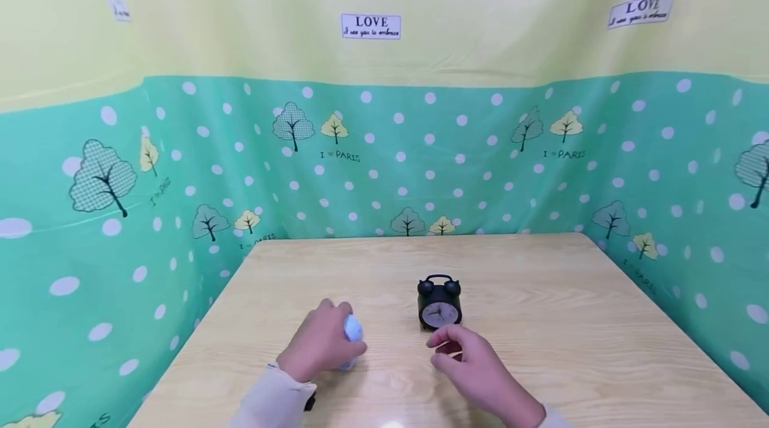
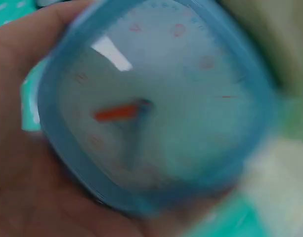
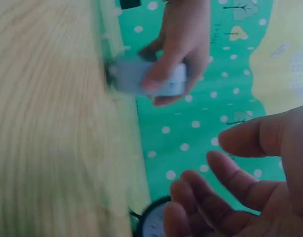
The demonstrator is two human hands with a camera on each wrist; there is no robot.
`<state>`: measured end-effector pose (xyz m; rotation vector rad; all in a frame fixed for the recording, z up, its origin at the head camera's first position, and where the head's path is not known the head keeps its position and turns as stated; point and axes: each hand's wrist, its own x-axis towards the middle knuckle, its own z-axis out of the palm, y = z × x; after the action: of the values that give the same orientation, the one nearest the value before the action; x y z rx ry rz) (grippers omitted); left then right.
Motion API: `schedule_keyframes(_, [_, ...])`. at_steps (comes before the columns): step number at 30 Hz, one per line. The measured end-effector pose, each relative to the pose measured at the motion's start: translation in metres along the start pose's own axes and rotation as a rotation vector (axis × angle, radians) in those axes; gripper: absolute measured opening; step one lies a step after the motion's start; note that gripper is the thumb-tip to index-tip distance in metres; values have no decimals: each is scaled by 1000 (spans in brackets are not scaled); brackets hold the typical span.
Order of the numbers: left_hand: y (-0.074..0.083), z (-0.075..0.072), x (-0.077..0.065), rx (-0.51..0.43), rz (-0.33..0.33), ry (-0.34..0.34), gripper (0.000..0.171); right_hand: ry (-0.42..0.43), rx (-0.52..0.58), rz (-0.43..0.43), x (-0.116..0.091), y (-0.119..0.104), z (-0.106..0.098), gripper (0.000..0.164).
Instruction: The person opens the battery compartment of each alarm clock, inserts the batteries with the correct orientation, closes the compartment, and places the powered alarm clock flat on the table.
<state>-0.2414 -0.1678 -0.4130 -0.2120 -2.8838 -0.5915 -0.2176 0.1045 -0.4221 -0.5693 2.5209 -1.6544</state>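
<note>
Above wooden table (image 1: 541, 308), left hand (image 1: 321, 341) clamped round blue clock (image 2: 181, 133), right hand (image 1: 474, 361), fingers apart, near black alarm clock (image 1: 440, 298).

Blue clock (image 2: 176, 128), upright black clock (image 1: 440, 309)

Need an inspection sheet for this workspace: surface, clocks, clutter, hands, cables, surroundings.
Surface: wood-grain table, glare spot at the near edge.
Job's things: blue clock in the left hand, orange pointer on its face, contact with the table unclear; black alarm clock upright on the table, twin bells and a top handle.
Clutter: nothing seen.
Hands: left hand grips the blue clock; right hand holds nothing, fingers loosely curved, just in front of the black alarm clock.
Cables: nothing seen.
Surroundings: green and yellow printed sheet behind the table and along both sides.
</note>
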Motion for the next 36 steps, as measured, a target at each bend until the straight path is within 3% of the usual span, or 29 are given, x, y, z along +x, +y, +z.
schedule_keyframes(4, [15,6,-9,-271,406,82,49,-76,323,28,9,8,8,31])
schedule_keyframes(6, [25,12,-15,-326,610,137,52,-107,501,57,12,12,13,40])
schedule_keyframes(8, [32,19,-23,-335,718,203,61,-112,598,78,12,17,18,45])
schedule_keyframes(10, [36,23,-27,-300,731,269,81,-70,611,68,11,20,21,46])
schedule_keyframes(14, [37,20,-25,-196,649,339,120,95,513,-58,13,19,27,40])
schedule_keyframes(18, [39,17,-15,-103,684,380,115,254,381,-173,14,13,32,35])
schedule_keyframes(23, [52,18,-10,11,803,513,102,388,285,-187,6,9,32,25])
schedule_keyframes(26, [59,17,-11,78,854,573,99,386,333,-117,6,7,29,24])
schedule_keyframes(30, [64,17,-14,105,880,589,100,342,427,38,7,6,24,30])
schedule_keyframes(34, [60,18,-13,11,847,570,99,313,456,56,7,5,16,33])
schedule_keyframes(36, [55,19,-10,-76,795,522,100,323,401,72,6,8,7,33])
